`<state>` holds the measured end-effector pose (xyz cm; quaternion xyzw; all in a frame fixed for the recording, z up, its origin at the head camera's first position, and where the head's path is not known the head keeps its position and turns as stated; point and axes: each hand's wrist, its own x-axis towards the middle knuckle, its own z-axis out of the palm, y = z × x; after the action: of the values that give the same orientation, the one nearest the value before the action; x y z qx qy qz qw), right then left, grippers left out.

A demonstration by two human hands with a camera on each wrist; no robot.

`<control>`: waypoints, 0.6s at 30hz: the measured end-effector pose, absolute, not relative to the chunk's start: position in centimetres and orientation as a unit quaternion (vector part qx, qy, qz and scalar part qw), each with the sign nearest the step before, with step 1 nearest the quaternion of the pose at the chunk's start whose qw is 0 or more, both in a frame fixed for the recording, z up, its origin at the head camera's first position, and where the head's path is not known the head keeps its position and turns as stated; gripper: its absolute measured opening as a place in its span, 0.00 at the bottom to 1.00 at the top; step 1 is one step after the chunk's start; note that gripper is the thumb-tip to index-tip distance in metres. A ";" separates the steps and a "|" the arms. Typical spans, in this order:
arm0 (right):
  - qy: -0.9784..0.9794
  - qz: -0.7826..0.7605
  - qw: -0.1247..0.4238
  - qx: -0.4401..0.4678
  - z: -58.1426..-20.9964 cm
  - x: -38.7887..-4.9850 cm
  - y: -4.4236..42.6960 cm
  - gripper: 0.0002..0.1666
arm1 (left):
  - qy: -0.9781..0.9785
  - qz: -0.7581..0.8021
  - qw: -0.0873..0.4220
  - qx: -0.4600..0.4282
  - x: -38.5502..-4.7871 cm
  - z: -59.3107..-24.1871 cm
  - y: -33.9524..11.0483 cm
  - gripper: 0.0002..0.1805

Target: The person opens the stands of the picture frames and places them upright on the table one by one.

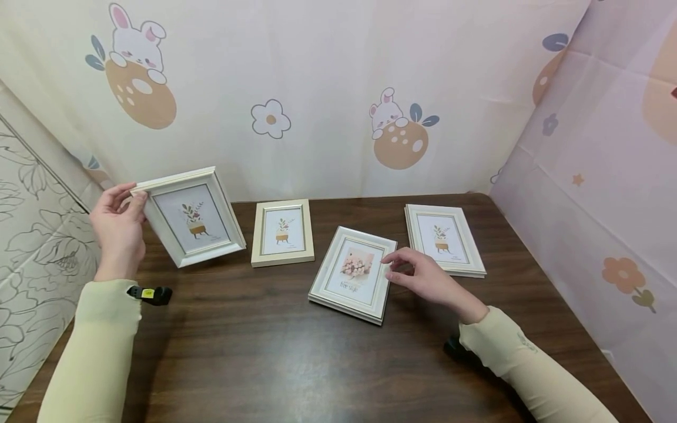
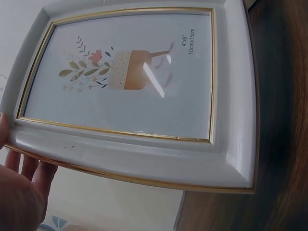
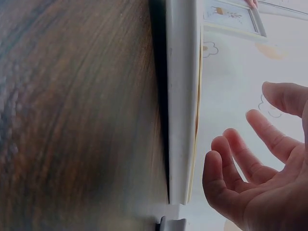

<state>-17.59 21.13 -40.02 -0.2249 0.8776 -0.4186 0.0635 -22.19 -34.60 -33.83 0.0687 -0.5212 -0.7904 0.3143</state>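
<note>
My left hand (image 1: 120,226) pinches the upper left corner of a white picture frame (image 1: 233,241), with the thumb in front and fingers behind. This frame is tilted up off the table; its gold inner edge and potted-plant print show in the left wrist view (image 2: 236,96). Over the right edge of a second white picture frame (image 1: 322,282), with a pink flower print, hovers my right hand (image 1: 423,276). Its fingers are loosely bent with nothing between them. In the right wrist view the fingers (image 3: 255,166) stand apart from the frame's side (image 3: 183,106).
A cream picture frame (image 1: 257,235) lies at the back, between the raised frame and the flower one. Another white frame (image 1: 476,252) lies at the back right, behind my right hand. The brown table (image 1: 238,352) meets a printed curtain (image 1: 317,59) at its far edge.
</note>
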 end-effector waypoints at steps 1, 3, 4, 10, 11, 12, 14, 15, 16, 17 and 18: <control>0.877 -0.419 0.064 -0.226 -40.0 -17.6 21.2 0.15 | -0.520 -0.790 0.316 0.072 -22.2 -33.8 -34.6 0.17; 0.877 -0.420 0.065 -0.224 -40.0 -17.6 21.2 0.15 | -0.518 -0.791 0.316 0.080 -22.4 -33.9 -34.8 0.18; 0.877 -0.421 0.065 -0.223 -40.0 -17.6 21.2 0.15 | -0.517 -0.791 0.316 0.084 -22.5 -33.9 -34.9 0.18; 0.880 -0.419 0.061 -0.216 -40.2 -17.6 21.3 0.15 | -0.527 -0.780 0.319 0.114 -22.8 -34.3 -35.5 0.18; 0.880 -0.419 0.061 -0.215 -40.3 -17.6 21.3 0.15 | -0.529 -0.777 0.321 0.120 -22.9 -34.4 -35.6 0.17; 0.880 -0.419 0.061 -0.215 -40.3 -17.6 21.3 0.15 | -0.530 -0.774 0.321 0.126 -22.9 -34.5 -35.7 0.17; 0.880 -0.419 0.061 -0.213 -40.4 -17.6 21.4 0.15 | -0.533 -0.769 0.325 0.137 -23.1 -34.8 -35.8 0.17; 0.881 -0.420 0.062 -0.212 -40.4 -17.6 21.4 0.15 | -0.534 -0.766 0.328 0.140 -23.2 -34.9 -35.9 0.17; 0.881 -0.420 0.062 -0.210 -40.4 -17.6 21.4 0.15 | -0.538 -0.764 0.327 0.144 -23.2 -35.0 -35.9 0.16; 0.882 -0.419 0.062 -0.208 -40.5 -17.6 21.4 0.15 | -0.542 -0.760 0.327 0.146 -23.3 -35.0 -36.0 0.16; 0.882 -0.419 0.062 -0.206 -40.5 -17.5 21.4 0.15 | -0.549 -0.755 0.328 0.145 -23.4 -35.1 -36.0 0.16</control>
<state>-17.53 21.39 -40.48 -0.2058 0.8823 -0.4187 0.0622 -23.40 -36.02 -35.14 0.1454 -0.5486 -0.7551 0.3282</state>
